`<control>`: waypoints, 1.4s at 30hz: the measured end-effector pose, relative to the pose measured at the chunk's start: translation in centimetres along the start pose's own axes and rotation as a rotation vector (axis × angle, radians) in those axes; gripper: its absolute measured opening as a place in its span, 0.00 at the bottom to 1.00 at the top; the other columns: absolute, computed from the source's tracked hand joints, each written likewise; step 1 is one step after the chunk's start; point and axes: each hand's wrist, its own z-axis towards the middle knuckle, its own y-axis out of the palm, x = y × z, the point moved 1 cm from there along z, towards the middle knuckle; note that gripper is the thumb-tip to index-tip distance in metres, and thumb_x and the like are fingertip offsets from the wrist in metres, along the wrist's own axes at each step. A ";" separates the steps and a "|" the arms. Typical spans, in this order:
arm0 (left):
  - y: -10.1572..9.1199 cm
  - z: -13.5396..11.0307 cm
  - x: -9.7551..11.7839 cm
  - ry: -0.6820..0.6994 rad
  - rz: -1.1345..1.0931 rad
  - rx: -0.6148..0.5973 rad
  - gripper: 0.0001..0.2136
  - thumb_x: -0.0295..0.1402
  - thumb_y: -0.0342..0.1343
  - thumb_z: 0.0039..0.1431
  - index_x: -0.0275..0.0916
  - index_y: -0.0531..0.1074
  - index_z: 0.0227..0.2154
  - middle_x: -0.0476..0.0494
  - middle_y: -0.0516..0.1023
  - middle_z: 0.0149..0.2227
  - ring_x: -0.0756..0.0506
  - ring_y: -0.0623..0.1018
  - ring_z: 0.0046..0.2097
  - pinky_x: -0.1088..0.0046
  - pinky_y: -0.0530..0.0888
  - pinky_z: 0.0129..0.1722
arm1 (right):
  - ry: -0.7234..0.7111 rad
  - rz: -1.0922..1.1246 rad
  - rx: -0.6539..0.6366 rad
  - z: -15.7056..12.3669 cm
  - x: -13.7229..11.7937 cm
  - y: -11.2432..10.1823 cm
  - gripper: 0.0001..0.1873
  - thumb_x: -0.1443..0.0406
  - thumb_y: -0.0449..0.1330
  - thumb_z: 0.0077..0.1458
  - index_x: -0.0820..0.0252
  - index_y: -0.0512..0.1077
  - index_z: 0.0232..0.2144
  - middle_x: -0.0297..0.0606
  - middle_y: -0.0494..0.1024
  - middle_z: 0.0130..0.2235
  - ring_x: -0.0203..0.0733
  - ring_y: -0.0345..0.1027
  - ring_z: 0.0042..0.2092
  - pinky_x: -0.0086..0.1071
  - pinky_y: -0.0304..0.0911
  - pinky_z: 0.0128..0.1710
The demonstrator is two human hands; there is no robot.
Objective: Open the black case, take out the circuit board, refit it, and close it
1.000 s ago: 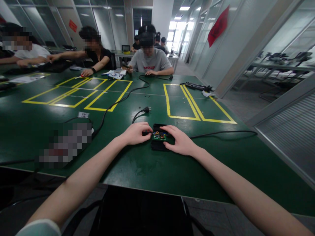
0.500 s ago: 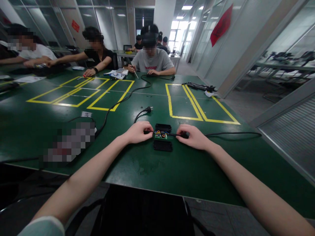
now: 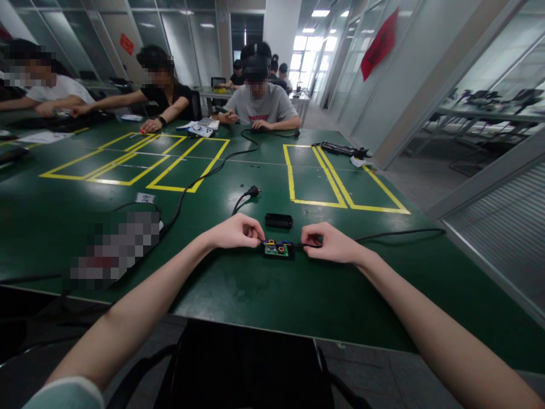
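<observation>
A small green circuit board with orange and yellow parts sits in a black shell half on the green table. A black cable runs out of both of its ends. My left hand is closed in a pinch on the cable at the board's left end. My right hand is closed on the cable at the right end. The other black shell half lies just beyond the board, untouched. The cable's plug lies further back.
Yellow tape rectangles mark the table. A blurred dark object lies at my left. Three people work at the far side with tools and cables. A black power strip lies far right. A glass partition runs along the right.
The board moved toward me into the near shell half. My right hand went from covering the board to pinching the cable at its right.
</observation>
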 end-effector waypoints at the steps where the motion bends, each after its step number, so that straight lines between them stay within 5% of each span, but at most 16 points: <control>1: 0.1 0.0 -0.1 0.006 0.011 0.003 0.08 0.31 0.62 0.48 0.33 0.80 0.31 0.53 0.71 0.21 0.54 0.67 0.25 0.78 0.63 0.26 | 0.006 -0.017 0.009 0.1 0.1 0.1 0.04 0.65 0.58 0.46 0.57 0.66 0.23 0.28 0.64 0.23 0.33 0.55 0.25 0.29 0.53 0.26; 9: 0.3 0.6 -1.1 0.148 0.312 0.170 0.09 0.32 0.62 0.57 0.35 0.83 0.37 0.47 0.78 0.29 0.51 0.71 0.29 0.76 0.67 0.30 | -0.035 -0.198 0.122 0.3 0.8 0.1 0.06 0.67 0.56 0.50 0.58 0.73 0.31 0.32 0.73 0.26 0.36 0.63 0.27 0.30 0.57 0.29; 16: 0.3 0.6 -1.2 0.252 0.407 0.143 0.08 0.29 0.60 0.60 0.36 0.83 0.38 0.43 0.82 0.37 0.48 0.79 0.37 0.74 0.73 0.39 | -0.099 -0.224 0.155 0.7 1.0 0.2 0.17 0.59 0.53 0.66 0.59 0.75 0.30 0.39 0.79 0.31 0.40 0.69 0.31 0.32 0.60 0.33; 35: 0.7 0.6 -1.0 0.235 0.536 0.176 0.08 0.29 0.58 0.59 0.37 0.82 0.37 0.44 0.81 0.36 0.47 0.78 0.36 0.73 0.72 0.37 | -0.099 -0.226 0.150 0.6 0.8 0.2 0.20 0.54 0.54 0.66 0.57 0.76 0.28 0.39 0.77 0.30 0.41 0.69 0.32 0.33 0.60 0.34; 42: 1.2 0.3 -0.3 0.270 0.741 0.148 0.09 0.29 0.54 0.62 0.38 0.80 0.35 0.43 0.80 0.37 0.45 0.78 0.38 0.72 0.71 0.39 | -0.108 -0.255 0.183 0.6 0.7 0.6 0.18 0.58 0.54 0.66 0.57 0.73 0.26 0.37 0.74 0.29 0.40 0.68 0.31 0.33 0.59 0.34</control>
